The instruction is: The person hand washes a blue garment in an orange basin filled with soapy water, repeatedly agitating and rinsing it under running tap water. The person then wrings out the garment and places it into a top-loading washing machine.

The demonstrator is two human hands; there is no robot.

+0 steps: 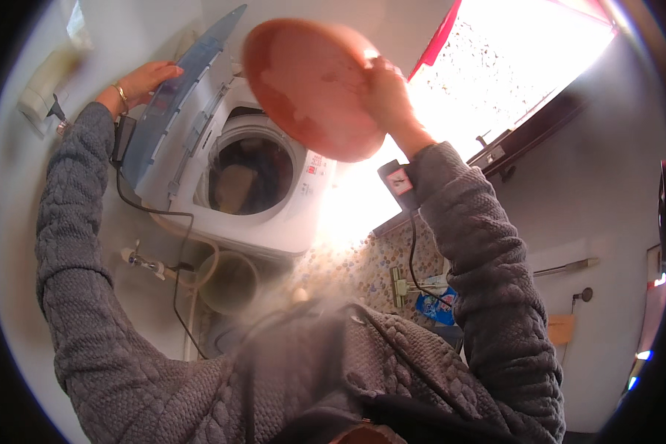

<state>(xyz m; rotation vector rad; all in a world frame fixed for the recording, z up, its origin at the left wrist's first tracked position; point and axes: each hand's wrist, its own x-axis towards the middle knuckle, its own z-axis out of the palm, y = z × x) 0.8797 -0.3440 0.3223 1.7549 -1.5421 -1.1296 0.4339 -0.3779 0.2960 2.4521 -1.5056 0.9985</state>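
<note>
A reddish plastic basin [316, 89], blurred and tilted, is held up by its right rim in my right hand [387, 97]. It overlaps the right side of a white top-loading washing machine [244, 230]. The raised translucent blue lid [172, 102] of the machine rests against the fingers of my left hand [144, 80]; whether they grip it is hard to tell. Inside the open drum [280, 172] lie dark fabric and a tan item [236, 186].
A wall tap [144, 262] with a hose is below the machine, beside a round bucket [227, 283]. A squeegee-like mop head [398, 286] and a blue packet [438, 308] lie on the pebbled floor [349, 272]. Cables hang from both sleeves. A bright doorway is at right.
</note>
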